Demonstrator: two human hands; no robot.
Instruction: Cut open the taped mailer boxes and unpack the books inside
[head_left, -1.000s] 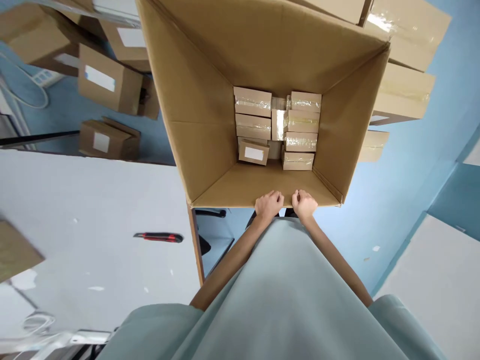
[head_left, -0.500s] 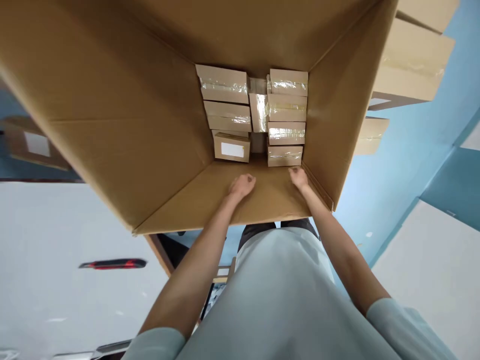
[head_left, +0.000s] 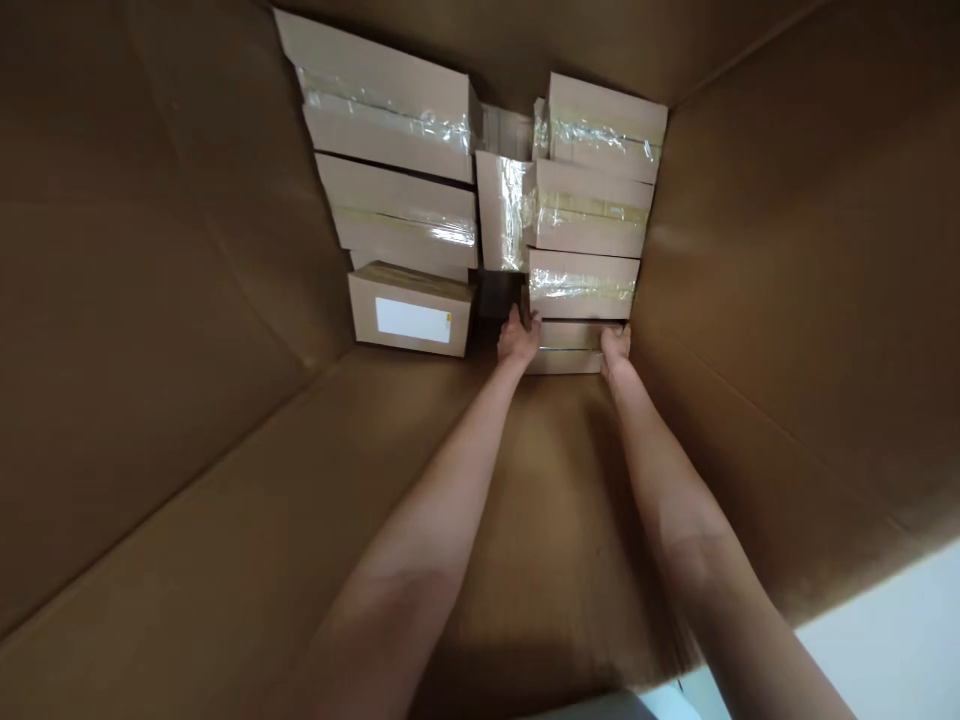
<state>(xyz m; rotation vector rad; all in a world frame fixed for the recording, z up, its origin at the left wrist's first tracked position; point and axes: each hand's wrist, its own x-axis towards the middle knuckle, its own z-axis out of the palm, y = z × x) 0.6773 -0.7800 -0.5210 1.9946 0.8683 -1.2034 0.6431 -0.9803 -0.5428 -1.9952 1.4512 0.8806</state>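
Note:
Both my arms reach deep into a large cardboard box (head_left: 240,480). At the near end of the right-hand row lies a small taped carton (head_left: 568,361). My left hand (head_left: 519,338) is at its left side, thumb and fingers curved around the edge. Against its right end is my right hand (head_left: 616,347), fingers bent over the top corner. The two hands grip the carton between them. Touching it on the far side is another taped carton (head_left: 583,285), with clear tape shining along its top.
More taped cartons (head_left: 592,208) continue the right row. On the left stand several cartons (head_left: 397,215), the nearest a carton with a white label (head_left: 412,320). One carton (head_left: 504,215) sits crosswise between the rows. The big box's walls (head_left: 810,300) rise on both sides.
My head and arms have moved down and deeper into the large box. My hands went from above the near wall to both ends of the nearest right-hand carton and closed on it.

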